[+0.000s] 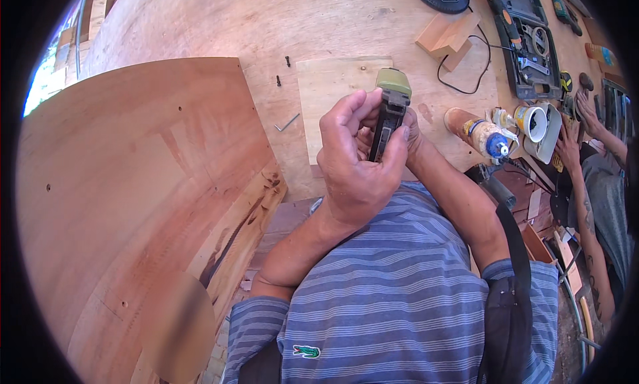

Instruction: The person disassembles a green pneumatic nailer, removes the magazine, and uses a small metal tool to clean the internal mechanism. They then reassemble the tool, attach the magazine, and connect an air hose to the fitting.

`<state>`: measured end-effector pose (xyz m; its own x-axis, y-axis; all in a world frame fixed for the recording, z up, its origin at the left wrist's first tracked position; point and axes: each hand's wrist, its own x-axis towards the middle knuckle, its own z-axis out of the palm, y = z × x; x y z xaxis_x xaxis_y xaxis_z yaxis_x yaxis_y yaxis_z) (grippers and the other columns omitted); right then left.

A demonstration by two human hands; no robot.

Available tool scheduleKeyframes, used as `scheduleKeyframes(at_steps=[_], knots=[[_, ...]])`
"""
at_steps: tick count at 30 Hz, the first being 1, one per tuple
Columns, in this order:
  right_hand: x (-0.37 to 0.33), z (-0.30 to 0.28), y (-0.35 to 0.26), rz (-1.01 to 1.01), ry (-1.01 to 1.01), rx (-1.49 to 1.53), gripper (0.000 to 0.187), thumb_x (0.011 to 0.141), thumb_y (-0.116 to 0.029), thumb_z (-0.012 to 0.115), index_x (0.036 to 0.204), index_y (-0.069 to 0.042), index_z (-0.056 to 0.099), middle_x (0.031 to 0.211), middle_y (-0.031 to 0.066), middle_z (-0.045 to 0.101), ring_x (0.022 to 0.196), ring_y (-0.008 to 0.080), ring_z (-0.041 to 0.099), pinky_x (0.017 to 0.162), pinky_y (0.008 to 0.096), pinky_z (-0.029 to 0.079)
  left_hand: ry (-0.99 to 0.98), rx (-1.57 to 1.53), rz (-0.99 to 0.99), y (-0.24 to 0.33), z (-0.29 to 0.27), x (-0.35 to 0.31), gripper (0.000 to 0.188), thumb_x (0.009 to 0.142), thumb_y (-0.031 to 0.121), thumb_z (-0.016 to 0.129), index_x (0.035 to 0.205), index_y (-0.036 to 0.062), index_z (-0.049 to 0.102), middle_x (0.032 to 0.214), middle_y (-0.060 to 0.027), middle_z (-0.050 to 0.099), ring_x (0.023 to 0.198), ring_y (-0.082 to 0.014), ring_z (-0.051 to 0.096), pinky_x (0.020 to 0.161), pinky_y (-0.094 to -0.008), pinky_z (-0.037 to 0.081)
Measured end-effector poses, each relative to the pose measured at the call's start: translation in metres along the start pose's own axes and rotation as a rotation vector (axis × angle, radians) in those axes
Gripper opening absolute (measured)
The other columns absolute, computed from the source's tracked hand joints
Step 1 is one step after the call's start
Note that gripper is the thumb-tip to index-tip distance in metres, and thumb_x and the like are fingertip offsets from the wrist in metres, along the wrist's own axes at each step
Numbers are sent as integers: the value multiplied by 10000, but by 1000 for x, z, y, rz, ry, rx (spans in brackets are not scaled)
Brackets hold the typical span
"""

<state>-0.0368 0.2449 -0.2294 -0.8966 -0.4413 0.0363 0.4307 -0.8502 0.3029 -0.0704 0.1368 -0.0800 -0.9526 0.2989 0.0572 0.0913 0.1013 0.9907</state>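
Both my hands are held together in front of my chest, around a narrow black device with an olive-green end (394,83). My left hand (353,161) wraps its near side, thumb and fingers bent about the black body. On the far side my right hand (414,134) grips it too, with most of its fingers hidden. The device's exact kind cannot be made out. Beneath them lies a pale plywood piece (326,91) on the wooden bench. Left of that piece are a hex key (287,122) and two black bolts (288,61).
A large curved-edge plywood panel (153,131) fills the left. To the right stand a glue bottle (472,130), a white tub (531,122), an open tool case (532,58) and wooden blocks (452,34) with a black cable (474,92). Another person's hands (569,144) work at far right.
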Motion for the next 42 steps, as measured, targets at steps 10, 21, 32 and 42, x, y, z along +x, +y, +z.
scheduleKeyframes(at_steps=[10, 21, 32, 42], knots=[[-1, -1, 5, 1, -55, -18, 896, 573, -121, 804, 1409, 39, 526, 1335, 279, 614, 1225, 367, 625, 1015, 470, 561, -14, -7, -17, 1, -3, -5, 666, 826, -108, 757, 1370, -76, 374, 1283, -274, 614, 1113, -232, 659, 967, -343, 541], [-2, 15, 2, -26, 207, -233, 907, 578, -161, 825, 1404, 46, 514, 1290, 251, 634, 1076, 306, 653, 949, 436, 552, 1, -40, -13, -4, -6, -1, 669, 825, -116, 753, 1366, -72, 362, 1278, -280, 612, 1093, -223, 655, 925, -328, 559], [-2, 27, -1, 4, 248, -341, 655, 687, -163, 792, 1285, 26, 601, 975, 164, 646, 818, 245, 639, 782, 401, 557, 48, -164, -132, 1, -11, 3, 660, 826, -113, 750, 1353, -79, 354, 1266, -284, 608, 1077, -225, 658, 919, -330, 562], [-3, 54, -3, 21, 394, -405, 265, 804, -124, 751, 1020, 14, 682, 702, 100, 656, 612, 216, 664, 643, 389, 577, 124, -350, -225, -3, -26, 14, 646, 833, -141, 724, 1348, -77, 340, 1246, -297, 616, 1051, -242, 674, 832, -326, 609]])
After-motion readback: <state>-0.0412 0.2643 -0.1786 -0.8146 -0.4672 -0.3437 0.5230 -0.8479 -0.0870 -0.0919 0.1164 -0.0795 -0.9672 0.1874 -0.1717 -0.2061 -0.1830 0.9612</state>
